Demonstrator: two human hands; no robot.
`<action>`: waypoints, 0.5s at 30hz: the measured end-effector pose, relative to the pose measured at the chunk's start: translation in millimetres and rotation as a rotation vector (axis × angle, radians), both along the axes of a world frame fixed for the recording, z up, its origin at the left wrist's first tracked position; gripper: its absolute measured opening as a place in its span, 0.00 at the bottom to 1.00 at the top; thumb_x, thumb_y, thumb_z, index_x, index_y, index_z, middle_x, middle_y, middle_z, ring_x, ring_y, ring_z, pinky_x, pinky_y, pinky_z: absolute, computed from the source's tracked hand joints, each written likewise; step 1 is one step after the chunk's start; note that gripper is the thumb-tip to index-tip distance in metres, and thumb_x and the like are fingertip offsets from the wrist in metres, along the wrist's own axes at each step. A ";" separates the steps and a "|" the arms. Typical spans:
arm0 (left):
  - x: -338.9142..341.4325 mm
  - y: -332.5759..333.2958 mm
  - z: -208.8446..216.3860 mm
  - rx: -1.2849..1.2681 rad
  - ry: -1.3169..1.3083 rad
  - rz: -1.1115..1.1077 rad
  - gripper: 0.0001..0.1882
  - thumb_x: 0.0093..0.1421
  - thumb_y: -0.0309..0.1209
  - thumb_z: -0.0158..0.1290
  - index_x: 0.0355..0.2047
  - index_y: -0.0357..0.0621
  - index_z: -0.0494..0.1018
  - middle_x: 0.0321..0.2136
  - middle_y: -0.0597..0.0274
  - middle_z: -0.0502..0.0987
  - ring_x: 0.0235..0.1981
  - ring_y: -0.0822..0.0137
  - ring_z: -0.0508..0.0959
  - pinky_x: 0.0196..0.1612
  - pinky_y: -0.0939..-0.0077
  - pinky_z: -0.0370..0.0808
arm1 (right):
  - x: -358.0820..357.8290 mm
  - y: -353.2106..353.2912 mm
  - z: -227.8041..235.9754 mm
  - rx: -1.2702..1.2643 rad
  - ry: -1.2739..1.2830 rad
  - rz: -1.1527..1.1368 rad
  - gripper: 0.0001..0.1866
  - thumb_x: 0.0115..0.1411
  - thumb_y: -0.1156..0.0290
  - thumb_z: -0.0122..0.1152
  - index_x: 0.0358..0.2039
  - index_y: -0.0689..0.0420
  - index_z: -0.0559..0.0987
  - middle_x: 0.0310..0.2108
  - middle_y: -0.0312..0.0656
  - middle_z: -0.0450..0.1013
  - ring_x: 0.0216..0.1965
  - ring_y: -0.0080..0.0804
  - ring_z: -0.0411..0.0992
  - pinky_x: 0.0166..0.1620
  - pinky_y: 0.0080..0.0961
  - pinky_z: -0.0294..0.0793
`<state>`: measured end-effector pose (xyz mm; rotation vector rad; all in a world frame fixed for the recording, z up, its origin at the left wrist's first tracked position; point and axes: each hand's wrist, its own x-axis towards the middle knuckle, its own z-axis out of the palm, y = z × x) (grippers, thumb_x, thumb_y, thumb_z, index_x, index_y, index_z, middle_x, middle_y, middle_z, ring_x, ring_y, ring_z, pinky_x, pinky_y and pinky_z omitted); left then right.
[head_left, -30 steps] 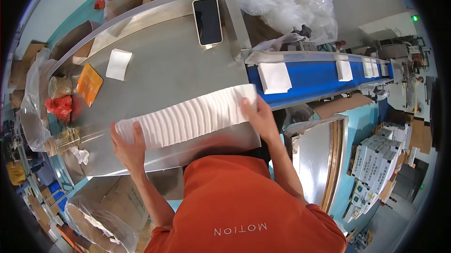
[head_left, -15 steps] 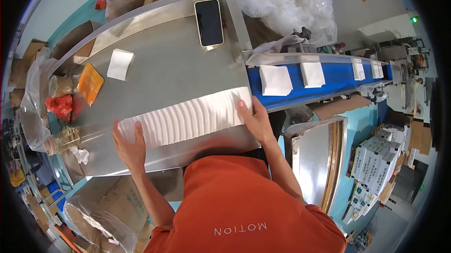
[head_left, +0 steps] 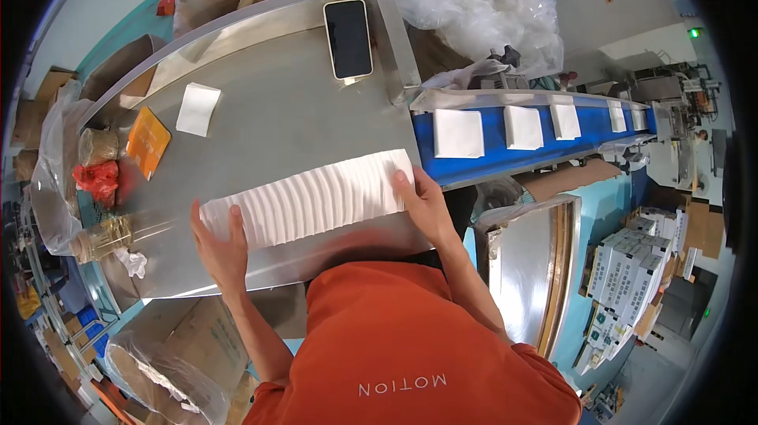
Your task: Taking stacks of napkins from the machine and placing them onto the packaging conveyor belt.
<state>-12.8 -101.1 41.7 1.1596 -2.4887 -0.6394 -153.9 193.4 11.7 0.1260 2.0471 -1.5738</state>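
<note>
One row of folded white sheets [head_left: 312,197] lies between left hand [head_left: 223,255] and right hand [head_left: 429,210], fingers grasping opposite ends. Even inward pressure should best keep it straight.

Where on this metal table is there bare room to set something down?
The widest bare patch of the metal table lies between the loose white paper, the phone and the long paper row. A narrower strip runs between that row and the near edge. It's crowded at the left end: orange packet, red bundle, clear roll.
</note>
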 end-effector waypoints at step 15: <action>-4.4 9.6 7.1 0.088 -0.006 0.009 0.37 0.58 0.47 0.60 0.60 0.38 0.61 0.54 0.39 0.68 0.56 0.42 0.69 0.57 0.56 0.67 | 2.6 -0.1 -10.0 -0.059 -0.060 -0.020 0.26 0.66 0.53 0.54 0.50 0.64 0.73 0.40 0.39 0.75 0.41 0.23 0.69 0.45 0.20 0.68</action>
